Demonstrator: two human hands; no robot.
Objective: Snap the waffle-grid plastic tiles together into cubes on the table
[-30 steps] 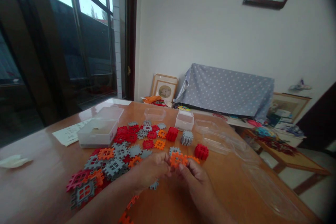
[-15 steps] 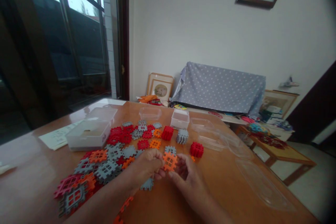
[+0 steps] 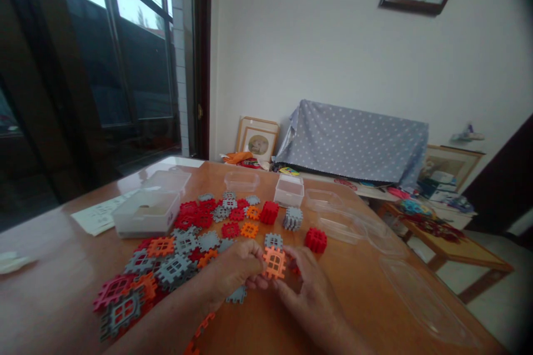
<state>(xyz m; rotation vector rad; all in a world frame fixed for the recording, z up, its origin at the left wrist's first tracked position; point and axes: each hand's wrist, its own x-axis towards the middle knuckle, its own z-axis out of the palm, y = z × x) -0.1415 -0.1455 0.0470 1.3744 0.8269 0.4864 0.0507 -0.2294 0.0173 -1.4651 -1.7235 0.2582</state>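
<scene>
Work in the head view is, as I judge, at the step of handling 1 single piece, which is between 2 bare hands. The left hand (image 3: 240,265) grasps the left side of an orange lattice piece (image 3: 274,263) with thumb and bent fingers. The right hand (image 3: 307,284) is at the opposite side, with its thumb at the lower right corner and a finger by the upper right edge; it seems to support the piece lightly, although I cannot tell how firm this contact is. A red patch (image 3: 295,269) shows beside the right fingers, and I cannot tell if it is held or lies behind. The next move, whichever it is, calls in my judgement for steady fingertips, because the toothed edges offer little to hold. The orange lattice piece is above the brown table (image 3: 356,280), just in front of a grey piece (image 3: 273,241) as the camera sees it. It looks square and flat, with teeth on the edges that I can see and a window of 4 openings in the centre; its broad face is turned to the camera, nearly upright. Its colour is rather pale. On the left side spreads a heap of red, grey and orange pieces (image 3: 174,268); beyond the hands stand a red stack (image 3: 270,213), a grey stack (image 3: 293,218) and a nearer red stack (image 3: 316,239).
</scene>
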